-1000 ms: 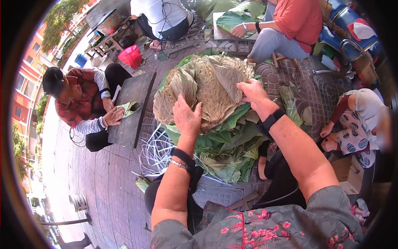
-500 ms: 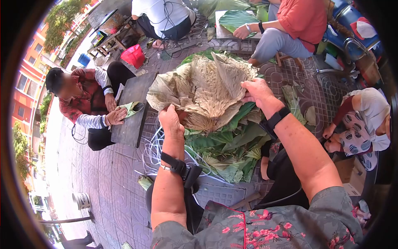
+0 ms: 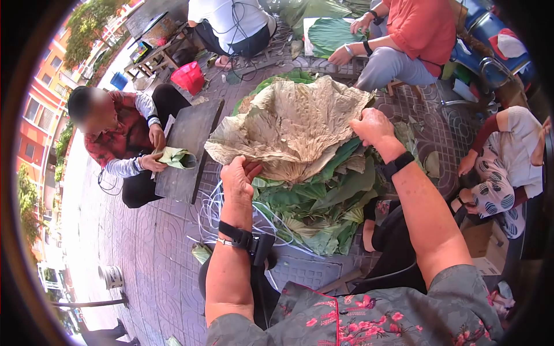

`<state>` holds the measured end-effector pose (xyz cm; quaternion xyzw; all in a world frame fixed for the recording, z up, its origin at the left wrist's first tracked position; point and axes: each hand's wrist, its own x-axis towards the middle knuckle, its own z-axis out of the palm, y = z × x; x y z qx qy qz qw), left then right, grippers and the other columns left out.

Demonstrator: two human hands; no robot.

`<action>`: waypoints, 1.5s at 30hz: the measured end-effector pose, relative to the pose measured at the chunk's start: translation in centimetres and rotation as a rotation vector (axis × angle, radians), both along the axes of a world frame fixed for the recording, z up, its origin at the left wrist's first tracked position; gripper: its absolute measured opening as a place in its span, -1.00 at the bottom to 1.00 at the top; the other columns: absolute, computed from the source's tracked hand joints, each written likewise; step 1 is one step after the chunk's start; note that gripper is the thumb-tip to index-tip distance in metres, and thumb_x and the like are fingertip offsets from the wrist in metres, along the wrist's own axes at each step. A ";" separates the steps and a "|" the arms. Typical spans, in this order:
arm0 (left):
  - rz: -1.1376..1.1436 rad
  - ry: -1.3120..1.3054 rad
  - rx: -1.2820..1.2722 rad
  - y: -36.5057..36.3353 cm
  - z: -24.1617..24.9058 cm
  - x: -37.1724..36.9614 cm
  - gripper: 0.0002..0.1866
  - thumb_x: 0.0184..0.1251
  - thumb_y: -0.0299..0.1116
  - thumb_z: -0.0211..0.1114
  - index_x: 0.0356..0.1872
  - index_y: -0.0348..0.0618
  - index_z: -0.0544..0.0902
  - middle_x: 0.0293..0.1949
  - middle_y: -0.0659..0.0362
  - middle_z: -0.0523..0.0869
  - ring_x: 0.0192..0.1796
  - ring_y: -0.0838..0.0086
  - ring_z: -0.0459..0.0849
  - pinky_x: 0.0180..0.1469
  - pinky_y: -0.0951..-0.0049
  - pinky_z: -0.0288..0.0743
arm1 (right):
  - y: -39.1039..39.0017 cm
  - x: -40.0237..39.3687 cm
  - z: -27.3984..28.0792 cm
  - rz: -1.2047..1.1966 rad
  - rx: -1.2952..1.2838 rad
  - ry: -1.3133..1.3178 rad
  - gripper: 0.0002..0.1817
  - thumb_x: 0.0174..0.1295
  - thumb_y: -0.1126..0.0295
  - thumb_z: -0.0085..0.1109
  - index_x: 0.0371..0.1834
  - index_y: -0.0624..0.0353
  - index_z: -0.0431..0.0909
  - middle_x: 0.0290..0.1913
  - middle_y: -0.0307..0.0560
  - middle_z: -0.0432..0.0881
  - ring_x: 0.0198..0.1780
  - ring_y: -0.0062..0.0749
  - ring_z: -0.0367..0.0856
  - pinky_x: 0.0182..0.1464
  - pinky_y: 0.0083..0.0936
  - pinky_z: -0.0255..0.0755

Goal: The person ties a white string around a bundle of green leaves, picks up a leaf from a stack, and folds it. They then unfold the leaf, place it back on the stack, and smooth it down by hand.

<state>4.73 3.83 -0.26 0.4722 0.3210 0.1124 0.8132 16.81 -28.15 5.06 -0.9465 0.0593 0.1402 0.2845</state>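
Note:
A large dried lotus leaf (image 3: 294,124), tan and wrinkled, is spread out between my two hands. My left hand (image 3: 238,176) pinches its lower left edge, thumb and fingers closed on it. On the far right edge, my right hand (image 3: 372,126) grips the leaf with curled fingers. Below and behind it lies a pile of green lotus leaves (image 3: 311,199), partly covered by the dried one. White plastic strips (image 3: 216,210) lie tangled left of the pile.
At left a person handles a rolled leaf (image 3: 177,157) over a dark board (image 3: 193,130). Another person at the back presses a green leaf (image 3: 333,36) on a white board. A red bucket (image 3: 188,78) stands at back left. Someone sits at right beside a cardboard box (image 3: 487,245).
My hands have moved apart a little, stretching the dried leaf wider and flatter. The person at left has lifted the rolled leaf. The person at the back now has both hands at the green leaf.

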 end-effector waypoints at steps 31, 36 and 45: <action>-0.125 -0.137 1.910 -4.0 1.8 1.9 -0.43 0.31 -0.21 0.28 0.28 -0.26 0.44 0.24 -0.10 0.53 0.35 0.05 0.41 0.43 0.09 0.17 | 6.8 -4.8 -4.1 0.774 -0.087 -0.550 -0.23 0.22 -0.13 0.21 0.38 0.15 0.38 0.44 0.32 0.26 0.48 0.24 0.19 0.45 0.06 0.11; -0.301 0.226 1.846 -4.9 -1.8 2.9 -0.23 0.34 0.21 0.11 0.37 -0.20 0.39 0.35 -0.15 0.42 0.41 -0.01 0.33 0.44 -0.03 0.07 | 6.8 -4.7 -4.0 0.778 -0.072 -0.555 -0.23 0.17 -0.09 0.27 0.36 0.16 0.40 0.43 0.34 0.27 0.46 0.26 0.21 0.44 0.04 0.12; -0.323 0.159 1.743 -6.4 -0.8 4.2 -0.24 0.42 0.18 0.03 0.46 -0.15 0.26 0.48 -0.13 0.23 0.54 -0.01 0.12 0.48 -0.23 -0.10 | 6.6 -4.0 -3.3 0.753 0.037 -0.552 -0.22 0.13 -0.05 0.32 0.33 0.22 0.41 0.42 0.32 0.31 0.44 0.20 0.26 0.44 -0.04 0.13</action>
